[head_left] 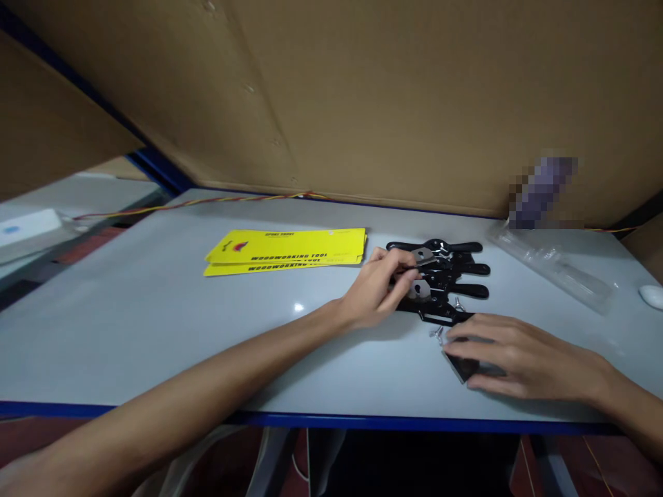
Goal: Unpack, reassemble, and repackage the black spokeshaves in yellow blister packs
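Several black spokeshaves [470,269] lie in a row on the right part of the table, with silver blades [425,257] among them. My left hand [380,286] is over their left handles, thumb and fingers pinched together; what is between the fingertips is hidden. My right hand [523,355] is in front of the row, thumb and fingers around a small dark metal plate [463,366] at the table surface. A silver thumbscrew [438,335] lies by its fingertips, and another thumbscrew [458,304] is beside the nearest spokeshaves.
Yellow flat boxes [295,245] printed "WOODWORKING TOOL" are stacked left of the spokeshaves. Clear plastic packaging [559,273] lies at the back right, near a white rounded object [650,297]. A twisted cable [228,200] runs along the cardboard wall [362,96]. The table has a blue front edge [362,420].
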`<action>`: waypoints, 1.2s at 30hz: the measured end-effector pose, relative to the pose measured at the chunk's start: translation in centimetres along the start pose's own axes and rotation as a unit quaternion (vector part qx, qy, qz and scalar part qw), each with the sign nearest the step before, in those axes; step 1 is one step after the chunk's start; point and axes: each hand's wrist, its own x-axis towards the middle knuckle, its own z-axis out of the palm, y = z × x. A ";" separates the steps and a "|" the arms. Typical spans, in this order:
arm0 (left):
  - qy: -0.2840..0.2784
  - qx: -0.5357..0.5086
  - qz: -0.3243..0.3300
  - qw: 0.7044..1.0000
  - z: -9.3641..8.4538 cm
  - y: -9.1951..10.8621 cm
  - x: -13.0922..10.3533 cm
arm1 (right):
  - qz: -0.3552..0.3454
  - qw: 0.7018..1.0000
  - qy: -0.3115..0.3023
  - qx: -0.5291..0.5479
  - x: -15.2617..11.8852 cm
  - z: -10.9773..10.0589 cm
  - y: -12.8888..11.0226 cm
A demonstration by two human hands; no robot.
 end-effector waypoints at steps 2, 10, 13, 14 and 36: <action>0.016 -0.053 -0.042 0.998 0.0 -0.5 0.2 | 0.056 0.998 -0.021 0.013 -0.2 -0.3 0.3; 0.010 -0.150 -0.066 0.986 0.4 -0.7 0.1 | 0.162 0.980 -0.055 0.102 0.0 -1.0 0.5; 0.003 -0.114 -0.021 0.993 0.2 -0.4 -0.1 | 0.125 0.985 -0.035 0.116 0.3 -0.9 0.6; -0.002 -0.096 -0.002 0.995 0.1 -0.4 -0.2 | 0.102 0.988 -0.019 0.118 0.4 -0.8 0.7; 0.005 -0.002 0.121 0.993 0.6 -0.4 -0.1 | 0.000 0.943 0.332 -0.015 2.0 2.6 3.2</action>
